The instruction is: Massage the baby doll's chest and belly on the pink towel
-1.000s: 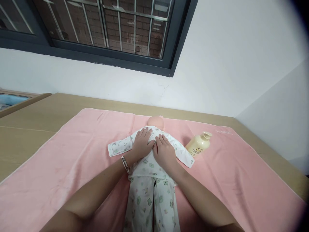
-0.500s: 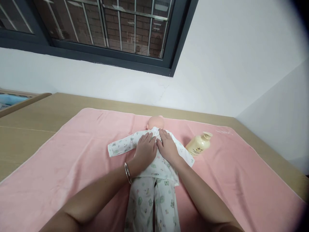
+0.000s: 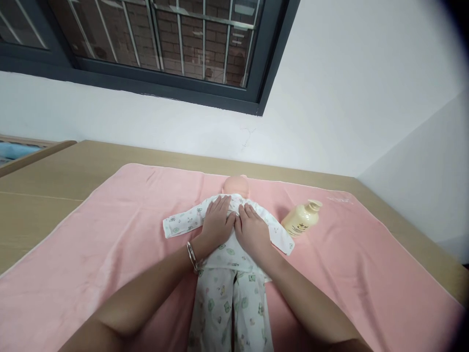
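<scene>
A baby doll (image 3: 235, 186) lies on a pink mat (image 3: 139, 210), its head toward the wall. It is dressed in a white printed top (image 3: 230, 252) and matching trousers (image 3: 251, 308). My left hand (image 3: 217, 222) rests flat on the left side of the doll's upper body, fingers stretched out, a silver bangle (image 3: 192, 256) at the wrist. Beside it my right hand (image 3: 254, 230) lies flat on the other side, fingers extended, the two thumbs almost touching. Both sleeves spread outward. The doll's face does not show.
A pale yellow pump bottle (image 3: 301, 218) stands tilted in view on the mat, right of the doll's sleeve. Under the mat is a wooden surface (image 3: 106, 154) against a white wall (image 3: 322, 98). A dark-framed window (image 3: 164, 85) with bars is above.
My right hand has slid slightly down the doll's top, away from the collar. My left hand has moved up a little toward the shoulder. The bottle stays put.
</scene>
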A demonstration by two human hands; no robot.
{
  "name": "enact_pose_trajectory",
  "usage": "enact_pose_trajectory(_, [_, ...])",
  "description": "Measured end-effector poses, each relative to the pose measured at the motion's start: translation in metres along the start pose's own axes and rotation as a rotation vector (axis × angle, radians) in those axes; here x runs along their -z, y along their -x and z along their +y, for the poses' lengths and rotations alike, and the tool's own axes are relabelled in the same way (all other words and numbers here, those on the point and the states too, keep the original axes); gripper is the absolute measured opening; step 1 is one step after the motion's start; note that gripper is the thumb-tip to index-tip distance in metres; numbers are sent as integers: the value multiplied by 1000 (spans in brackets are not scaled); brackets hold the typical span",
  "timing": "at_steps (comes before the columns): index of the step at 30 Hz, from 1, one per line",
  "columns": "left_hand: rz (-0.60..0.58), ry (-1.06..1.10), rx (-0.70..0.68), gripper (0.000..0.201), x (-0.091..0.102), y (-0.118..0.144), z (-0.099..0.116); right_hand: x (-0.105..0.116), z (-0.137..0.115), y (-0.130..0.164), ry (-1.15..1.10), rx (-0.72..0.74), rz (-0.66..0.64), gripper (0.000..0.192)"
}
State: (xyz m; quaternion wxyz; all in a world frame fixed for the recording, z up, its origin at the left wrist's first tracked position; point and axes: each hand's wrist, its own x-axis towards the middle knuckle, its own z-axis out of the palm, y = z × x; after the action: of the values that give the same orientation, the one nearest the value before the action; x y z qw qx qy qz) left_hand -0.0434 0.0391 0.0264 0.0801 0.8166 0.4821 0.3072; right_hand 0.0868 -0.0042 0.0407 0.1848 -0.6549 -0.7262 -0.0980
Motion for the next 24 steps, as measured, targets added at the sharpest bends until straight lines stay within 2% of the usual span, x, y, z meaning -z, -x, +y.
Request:
enact_pose_trajectory(6, [6,7,-30,48,-1,-1,-4,-2,-1,4,71,-4,20,42])
enact_pose_trajectory(12, [23,-42,15,48,0,1,-1,-3,-2,8,3,-21,46,39])
enact_pose_trajectory(16, [17,-84,0,47,0,1,0,-3,3,1,-62,-63,-1,43])
enact_pose_trajectory(21, [15,-143,-49,40,2,4,6,-4,16,-11,-193,-41,-79,58])
enact_pose_trajectory(24, [23,-182,-72,36,4,10,14,-4,19,-14,-214,-29,-93,58])
